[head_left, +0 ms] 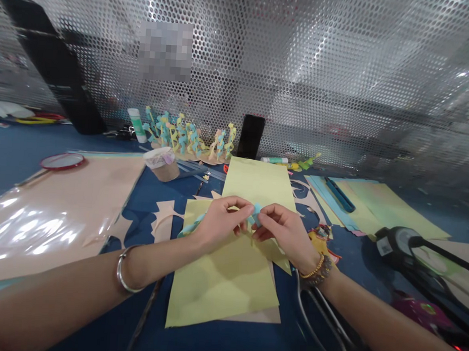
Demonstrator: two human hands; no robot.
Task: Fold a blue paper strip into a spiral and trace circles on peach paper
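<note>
Over a sheet of yellow paper point(219, 291), my left hand point(224, 220) and my right hand point(282, 234) meet fingertip to fingertip. Both pinch a small light-blue paper piece point(256, 211). From behind my left hand a twisted light-blue paper strip point(191, 226) sticks out over the sheet; whether it joins the pinched piece is hidden. A second yellow sheet point(260, 179) lies beyond my hands. Large scissors point(321, 318) rest beneath my right wrist.
Upright twisted blue, yellow and pink paper shapes point(189, 135) stand at the back near a glue stick point(136, 125) and a paper cup point(162, 163). A black phone point(251, 136) leans on the perforated metal screen point(304, 68). Right lie paper sheets with a dark-blue cutter point(340, 195).
</note>
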